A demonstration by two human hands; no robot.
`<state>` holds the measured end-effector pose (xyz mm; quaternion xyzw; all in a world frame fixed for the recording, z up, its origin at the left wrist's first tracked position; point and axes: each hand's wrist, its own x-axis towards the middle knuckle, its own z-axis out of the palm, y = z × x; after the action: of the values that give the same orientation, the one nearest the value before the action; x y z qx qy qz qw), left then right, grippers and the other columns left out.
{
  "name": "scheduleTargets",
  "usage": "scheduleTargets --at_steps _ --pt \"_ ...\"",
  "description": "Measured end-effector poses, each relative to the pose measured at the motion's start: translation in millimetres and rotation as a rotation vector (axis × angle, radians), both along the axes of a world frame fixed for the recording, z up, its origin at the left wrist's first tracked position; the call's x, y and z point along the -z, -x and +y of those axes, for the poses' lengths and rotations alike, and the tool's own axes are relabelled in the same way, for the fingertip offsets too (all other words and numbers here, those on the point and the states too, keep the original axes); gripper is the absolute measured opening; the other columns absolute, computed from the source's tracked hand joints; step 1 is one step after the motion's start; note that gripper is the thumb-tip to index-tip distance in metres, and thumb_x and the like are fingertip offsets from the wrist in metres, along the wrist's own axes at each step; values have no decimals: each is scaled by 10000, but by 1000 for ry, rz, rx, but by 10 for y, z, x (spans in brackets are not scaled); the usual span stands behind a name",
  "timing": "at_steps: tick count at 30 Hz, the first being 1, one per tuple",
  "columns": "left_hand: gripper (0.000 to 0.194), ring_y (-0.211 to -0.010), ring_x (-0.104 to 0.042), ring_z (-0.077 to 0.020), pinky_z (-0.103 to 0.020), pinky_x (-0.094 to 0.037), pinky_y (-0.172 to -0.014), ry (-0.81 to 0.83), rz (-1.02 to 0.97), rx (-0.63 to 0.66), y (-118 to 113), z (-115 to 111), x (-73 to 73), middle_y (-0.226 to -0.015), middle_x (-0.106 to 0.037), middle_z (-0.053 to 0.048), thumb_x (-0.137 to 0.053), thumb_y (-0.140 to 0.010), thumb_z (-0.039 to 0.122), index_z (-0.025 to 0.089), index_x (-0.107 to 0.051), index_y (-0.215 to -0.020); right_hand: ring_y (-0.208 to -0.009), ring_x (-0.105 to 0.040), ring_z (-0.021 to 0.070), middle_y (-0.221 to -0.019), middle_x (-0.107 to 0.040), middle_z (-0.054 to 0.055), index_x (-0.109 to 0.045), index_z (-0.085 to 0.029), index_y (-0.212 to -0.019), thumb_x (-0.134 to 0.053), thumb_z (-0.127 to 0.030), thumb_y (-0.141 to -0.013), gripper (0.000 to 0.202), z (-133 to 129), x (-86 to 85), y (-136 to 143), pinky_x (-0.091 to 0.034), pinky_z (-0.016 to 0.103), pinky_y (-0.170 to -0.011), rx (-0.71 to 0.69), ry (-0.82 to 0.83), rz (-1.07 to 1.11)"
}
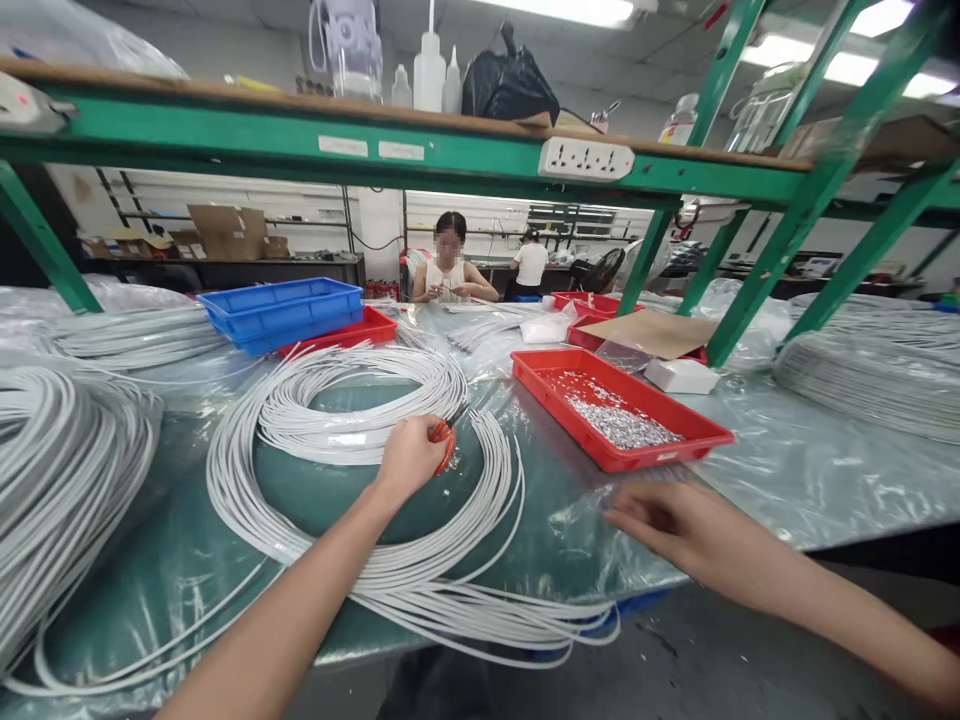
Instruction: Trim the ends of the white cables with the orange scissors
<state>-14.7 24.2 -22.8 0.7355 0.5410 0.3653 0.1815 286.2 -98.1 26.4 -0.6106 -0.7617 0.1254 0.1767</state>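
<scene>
My left hand (pixel 409 462) is closed around a hand tool with orange handles (pixel 448 450). Its dark tip points away from me, and I cannot tell whether it is scissors or pliers. Beneath it lies a coil of white cable (pixel 236 470), with a second coil (pixel 322 445) overlapping its far side. Small shiny bits (pixel 448 490) rest on the table by the tool. Over the plastic-covered table, my right hand (pixel 667 520) has its fingers curled and fingertips close together, slightly blurred. Just beyond it stands a red tray (pixel 540 390) of small silvery parts (pixel 626 420).
Large cable coils lie at the left (pixel 67 510) and right (pixel 870 380). A blue tray (pixel 281 310) sits on a red one at the back. A green shelf frame (pixel 450 160) with a power strip (pixel 586 158) crosses overhead. A co-worker (pixel 451 270) sits opposite.
</scene>
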Motion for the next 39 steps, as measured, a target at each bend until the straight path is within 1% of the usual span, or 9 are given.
scheduleTargets --at_steps 2,5,7,10,15,25,31,37,39 --pt "302 -529 -274 -99 -253 -207 -540 -1 3 -10 10 3 -6 -514 -333 48 -538 -776 288 186 -389 -534 -576 -565 159 -627 -616 24 -587 -205 -691 -508 -454 -898 334 454 92 249 -373 261 -551 -52 71 -31" --pt "309 -531 -268 -99 -254 -204 -536 -9 13 -31 22 12 -12 -514 -324 49 -542 -772 289 187 -380 -530 -689 -622 176 -733 -668 53 -589 -188 -729 -570 -412 -868 264 1112 274 493 -404 252 -615 71 85 -94" --pt "316 -522 -257 -98 -258 -194 -529 -12 18 -39 23 19 -10 -506 -313 50 -542 -768 275 187 -367 -521 -632 -622 175 -655 -648 60 -556 -177 -634 -612 -396 -831 300 1441 383 586 -404 240 -560 86 120 -100" --pt "312 -525 -243 -99 -260 -189 -531 -29 17 -57 15 28 -3 -501 -306 52 -549 -756 253 185 -359 -518 -402 -524 115 -452 -536 3 -483 -178 -520 -590 -310 -813 339 1702 500 642 -368 207 -424 57 232 -73" --pt "311 -539 -225 -106 -267 -181 -541 -32 16 -53 -3 18 11 -501 -307 51 -551 -750 239 187 -351 -519 -291 -386 58 -397 -437 -57 -423 -190 -521 -551 -268 -796 313 1739 617 578 -263 163 -296 1 312 67" --pt "317 -551 -247 -109 -269 -182 -545 21 12 -35 25 54 46 -530 -310 46 -530 -769 300 197 -337 -541 -283 -255 45 -338 -312 -98 -489 -190 -569 -633 -241 -712 209 1729 678 564 -165 166 -283 51 363 316" --pt "331 -551 -262 -106 -261 -189 -540 33 10 -37 27 64 63 -521 -311 48 -514 -785 329 196 -337 -541 -327 -289 58 -397 -317 -100 -403 -214 -619 -575 -243 -721 202 1670 620 667 -184 195 -343 32 255 521" --pt "349 -545 -245 -102 -261 -188 -535 39 12 -23 30 66 70 -513 -308 52 -519 -794 354 194 -338 -543 -465 -498 103 -572 -586 -45 -351 -230 -780 -454 -310 -732 139 1515 408 971 -335 214 -455 -131 152 757" --pt "359 -539 -243 -100 -261 -186 -533 39 12 -22 35 68 75 -507 -302 54 -520 -796 358 193 -332 -539 -480 -542 121 -566 -605 -49 -348 -234 -823 -455 -335 -737 170 1458 361 1078 -367 221 -476 -203 173 840"
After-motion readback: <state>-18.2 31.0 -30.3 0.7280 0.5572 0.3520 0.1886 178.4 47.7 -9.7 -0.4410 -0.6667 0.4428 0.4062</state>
